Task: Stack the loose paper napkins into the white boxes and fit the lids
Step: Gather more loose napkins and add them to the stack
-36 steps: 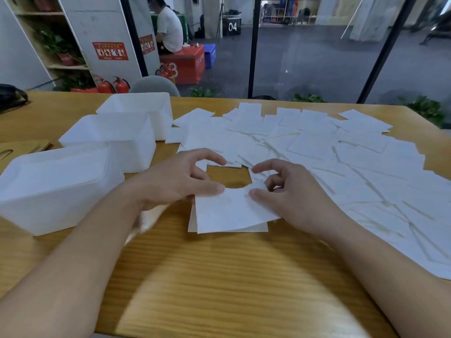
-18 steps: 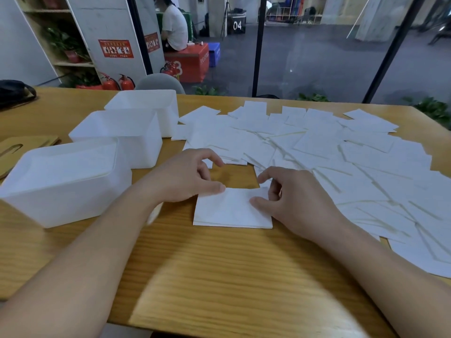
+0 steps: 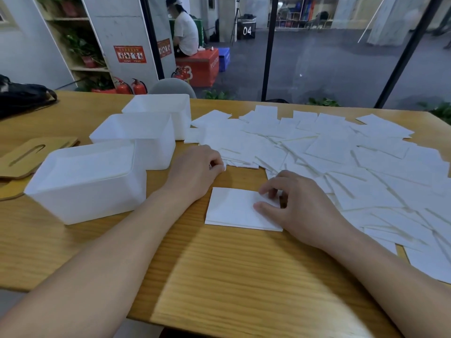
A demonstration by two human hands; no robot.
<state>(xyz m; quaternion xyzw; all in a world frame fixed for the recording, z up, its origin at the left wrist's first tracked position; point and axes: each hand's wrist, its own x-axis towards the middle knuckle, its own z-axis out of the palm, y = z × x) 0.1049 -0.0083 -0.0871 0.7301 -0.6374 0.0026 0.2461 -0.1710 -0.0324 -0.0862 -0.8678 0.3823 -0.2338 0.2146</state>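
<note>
The right hand (image 3: 302,206) rested on a small napkin stack (image 3: 234,208) near the desk's (image 3: 219,276) front, thumb and curled fingers on its right edge. The left hand (image 3: 195,170), fingers curled, pinched the corner of a napkin at the edge of the loose napkins (image 3: 329,152) spread across the desk's right. Three white boxes (image 3: 90,181) stood left, wooden lids (image 3: 26,154) beside them. Behind, a black case (image 3: 247,30) read "04".
</note>
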